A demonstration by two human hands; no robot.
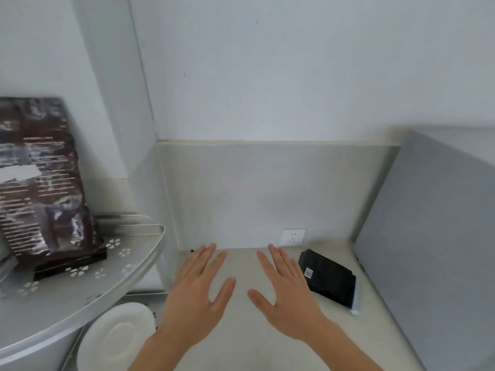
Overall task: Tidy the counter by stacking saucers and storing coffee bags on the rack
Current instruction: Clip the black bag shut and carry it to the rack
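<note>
A dark brown coffee bag [42,180] stands upright on the top shelf of a silver metal rack [80,293] at the left. A black coffee bag [329,279] lies flat on the counter at the right, near the wall. White saucers [117,336] sit under the rack's shelf at the lower left; how many are stacked I cannot tell. My left hand [198,293] and my right hand [286,295] hover palm-down over the counter's middle, fingers spread, holding nothing. The right hand is just left of the black bag, not touching it.
A pale counter [241,352] runs to a tiled wall with a white socket [292,236]. A tall grey panel [428,250] closes off the right side. The rack's curved shelf edge juts out toward my left hand.
</note>
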